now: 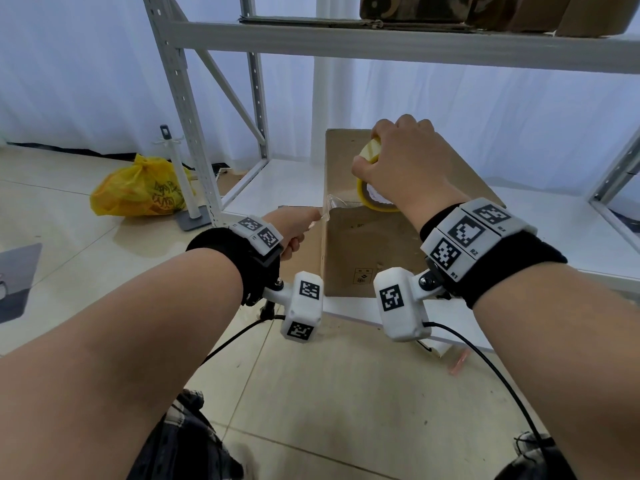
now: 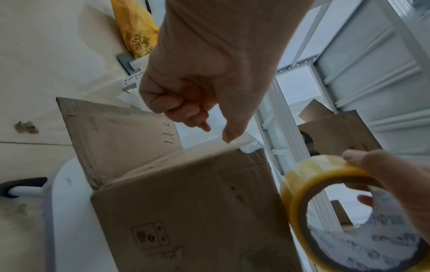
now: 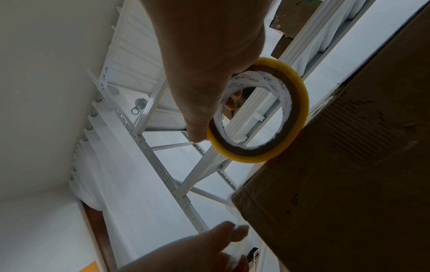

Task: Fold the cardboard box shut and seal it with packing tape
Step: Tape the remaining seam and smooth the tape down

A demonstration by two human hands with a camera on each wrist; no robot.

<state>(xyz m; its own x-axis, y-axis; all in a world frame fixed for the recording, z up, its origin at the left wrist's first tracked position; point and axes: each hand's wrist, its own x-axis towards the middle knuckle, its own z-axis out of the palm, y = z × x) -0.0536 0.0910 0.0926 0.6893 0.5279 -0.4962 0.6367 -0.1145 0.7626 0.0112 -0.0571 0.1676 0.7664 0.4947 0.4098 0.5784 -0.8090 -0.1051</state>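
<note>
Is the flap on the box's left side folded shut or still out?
Still out. The left flap sticks out past the cardboard box edge, while the left hand pinches the clear tape end at the box's corner.

A white metal shelving rack [image 1: 207, 140] with perforated uprights and a diagonal brace stands on a pale tiled floor [image 1: 69, 258]. Its low white shelf board [image 1: 554, 230] sits just above the tiles. On the upper shelf lie flattened sheets of brown cardboard [image 1: 311, 20] and, to their right, camouflage-patterned brown bundles [image 1: 433, 6]. White curtains [image 1: 69, 64] hang behind the rack. A crumpled yellow plastic bag [image 1: 136, 190] with printed lettering rests on the floor left of the rack, touching a white post on a flat grey base [image 1: 185, 188].
</note>
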